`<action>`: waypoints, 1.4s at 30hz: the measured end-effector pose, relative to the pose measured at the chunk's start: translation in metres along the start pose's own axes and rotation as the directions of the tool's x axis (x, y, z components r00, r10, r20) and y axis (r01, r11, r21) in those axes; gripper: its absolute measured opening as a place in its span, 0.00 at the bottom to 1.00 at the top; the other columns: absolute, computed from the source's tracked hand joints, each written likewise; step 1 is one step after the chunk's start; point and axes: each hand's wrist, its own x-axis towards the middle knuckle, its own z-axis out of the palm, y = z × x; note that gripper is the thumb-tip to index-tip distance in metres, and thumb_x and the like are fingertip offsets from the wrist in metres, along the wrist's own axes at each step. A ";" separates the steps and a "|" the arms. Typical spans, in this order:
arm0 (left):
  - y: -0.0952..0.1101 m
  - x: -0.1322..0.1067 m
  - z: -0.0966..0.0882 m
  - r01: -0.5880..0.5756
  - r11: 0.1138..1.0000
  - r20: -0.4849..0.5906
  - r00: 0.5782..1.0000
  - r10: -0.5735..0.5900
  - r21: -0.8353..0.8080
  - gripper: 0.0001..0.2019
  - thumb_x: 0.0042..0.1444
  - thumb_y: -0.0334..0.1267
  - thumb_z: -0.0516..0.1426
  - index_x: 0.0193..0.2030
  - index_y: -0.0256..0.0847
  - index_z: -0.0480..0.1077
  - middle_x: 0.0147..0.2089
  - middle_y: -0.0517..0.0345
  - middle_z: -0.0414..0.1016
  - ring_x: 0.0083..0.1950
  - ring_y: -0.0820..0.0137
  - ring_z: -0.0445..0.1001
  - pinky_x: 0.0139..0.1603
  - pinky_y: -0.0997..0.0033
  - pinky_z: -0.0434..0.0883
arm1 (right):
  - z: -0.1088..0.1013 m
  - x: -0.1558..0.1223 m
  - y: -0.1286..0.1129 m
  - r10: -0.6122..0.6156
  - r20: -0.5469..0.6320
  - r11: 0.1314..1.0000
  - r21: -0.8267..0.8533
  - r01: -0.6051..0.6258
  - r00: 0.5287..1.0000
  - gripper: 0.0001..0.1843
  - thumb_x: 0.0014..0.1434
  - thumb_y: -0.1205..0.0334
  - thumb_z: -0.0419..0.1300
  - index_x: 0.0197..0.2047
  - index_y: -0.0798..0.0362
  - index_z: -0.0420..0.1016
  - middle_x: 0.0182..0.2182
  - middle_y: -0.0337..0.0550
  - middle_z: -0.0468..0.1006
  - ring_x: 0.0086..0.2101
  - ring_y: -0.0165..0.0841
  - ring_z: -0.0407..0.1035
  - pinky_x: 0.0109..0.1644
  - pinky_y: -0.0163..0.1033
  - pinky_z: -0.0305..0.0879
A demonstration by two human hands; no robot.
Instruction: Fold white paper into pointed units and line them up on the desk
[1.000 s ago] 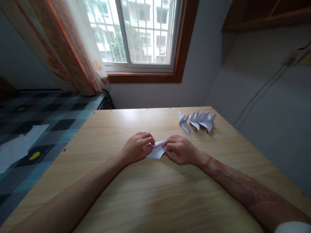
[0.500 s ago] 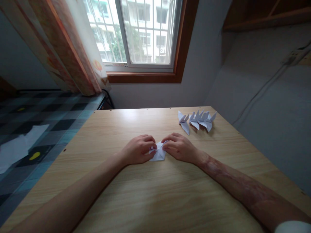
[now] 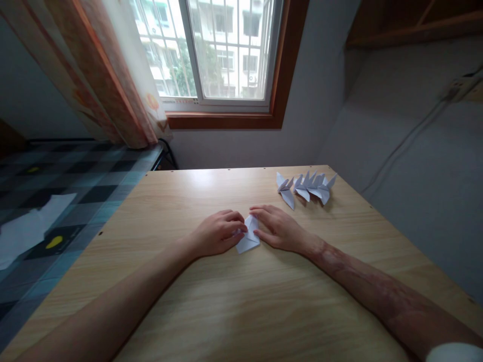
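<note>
A small folded sheet of white paper [image 3: 249, 241] lies on the wooden table between my two hands, with crease lines across its face. My left hand [image 3: 221, 232] grips its left side, fingers curled over the edge and hiding that part. On the other side, my right hand [image 3: 277, 227] rests at the paper's right edge. Its thumb and forefinger are apart, with the fingertips near the upper corner and the thumb by the right edge.
Several folded white paper cranes [image 3: 315, 187] stand in a row at the table's far right. Loose white sheets [image 3: 33, 226] lie on the checked bed [image 3: 101, 193] at left. Beyond the wooden table [image 3: 211, 306] are a wall and a window [image 3: 234, 55].
The folded paper has turned slightly, its lower edge now slanting. My right thumb and fingers have spread apart from their pinch on the right side. My left hand stays on the paper.
</note>
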 end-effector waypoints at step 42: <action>-0.005 -0.004 -0.009 0.052 0.997 0.031 0.998 -0.050 -0.064 0.21 0.61 0.45 0.68 0.59 0.45 0.78 0.54 0.47 0.80 0.50 0.58 0.81 0.54 0.57 0.78 | 0.001 -0.002 0.001 -0.247 0.024 0.960 -0.133 0.248 0.969 0.13 0.70 0.72 0.62 0.52 0.46 0.82 0.49 0.43 0.88 0.45 0.41 0.78 0.57 0.51 0.72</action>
